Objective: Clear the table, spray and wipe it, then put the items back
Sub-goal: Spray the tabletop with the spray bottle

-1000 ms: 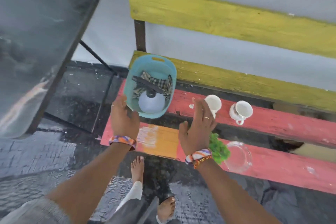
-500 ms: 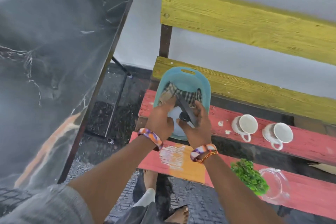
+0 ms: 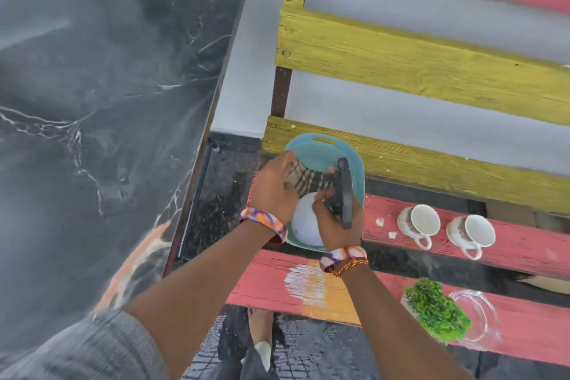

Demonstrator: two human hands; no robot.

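Head view: right hand (image 3: 337, 219) fingers wrap the spray bottle (image 3: 305, 225) in the teal tub (image 3: 320, 148) on the bench surface, left hand (image 3: 274, 191) fingers pinch the checked cloth (image 3: 311, 180), both likely fetched for spraying and wiping the cleared table (image 3: 108, 102).

White spray bottle (image 3: 306, 225) with black trigger lies in the teal basket (image 3: 320, 153) — checked cloth (image 3: 308, 179) bunched beside it.

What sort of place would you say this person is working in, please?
Probably an outdoor seating spot, perhaps a patio or small café: a painted red and yellow slatted wooden bench, a dark marble-patterned table, and wet dark paving underfoot.
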